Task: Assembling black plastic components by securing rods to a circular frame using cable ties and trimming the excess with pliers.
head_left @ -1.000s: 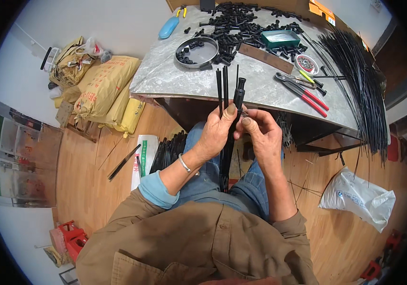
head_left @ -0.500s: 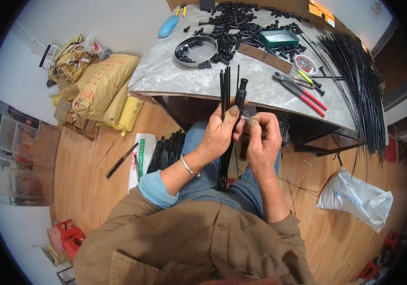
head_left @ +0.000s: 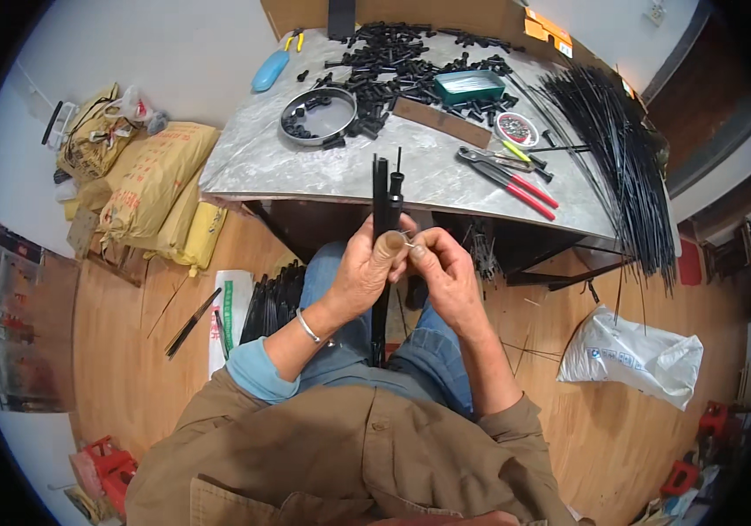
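Over my lap, my left hand (head_left: 365, 270) is closed around several thin black rods (head_left: 380, 184), which stand roughly upright and reach down between my knees. In the same grip is a black tubular fitting (head_left: 395, 193) with a flared top, a thin black rod showing above it. My right hand (head_left: 451, 279) is closed in a pinch beside my left thumb. Between its fingertips is a small, thin, light-coloured piece (head_left: 411, 245), too small to name, held against the side of the fitting. The fingers hide where the two meet.
On the grey table (head_left: 261, 162) lie many black fittings (head_left: 384, 66), a metal ring (head_left: 283, 123), red-handled pliers (head_left: 516, 188), a green box (head_left: 470, 86) and a heap of long black rods (head_left: 629, 167). Sacks (head_left: 152, 188) are stacked at left; a white bag (head_left: 634, 355) lies right.
The view has shifted, so the table sits lower and further left. Both hands stay together at the fitting; the rods and fitting have turned slightly, and my right fingertips still pinch the small piece.
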